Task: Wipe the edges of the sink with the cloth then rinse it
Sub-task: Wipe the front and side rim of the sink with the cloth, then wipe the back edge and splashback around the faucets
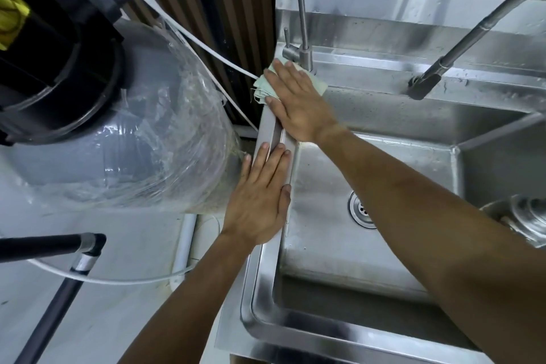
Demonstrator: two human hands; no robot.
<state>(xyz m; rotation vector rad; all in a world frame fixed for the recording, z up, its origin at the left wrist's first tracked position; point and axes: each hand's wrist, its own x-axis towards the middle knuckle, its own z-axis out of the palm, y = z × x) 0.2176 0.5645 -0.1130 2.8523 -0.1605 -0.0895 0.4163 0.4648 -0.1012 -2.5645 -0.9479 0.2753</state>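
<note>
A stainless steel sink point(266, 284) fills the right half of the head view. A pale green cloth point(263, 89) lies on the sink's left rim at its far corner, beside the base of a thin tap point(305, 53). My right hand point(295, 100) presses flat on the cloth, fingers spread and pointing away from me. My left hand point(261, 198) rests flat on the same left rim nearer to me, holding nothing. The basin holds a round drain point(362, 210).
A grey tank wrapped in clear plastic point(133, 139) stands close to the left of the sink. White tubing point(212, 53) runs behind it. A second, thicker faucet point(461, 41) reaches over the basin from the right. A metal object point(526, 216) sits at the right edge.
</note>
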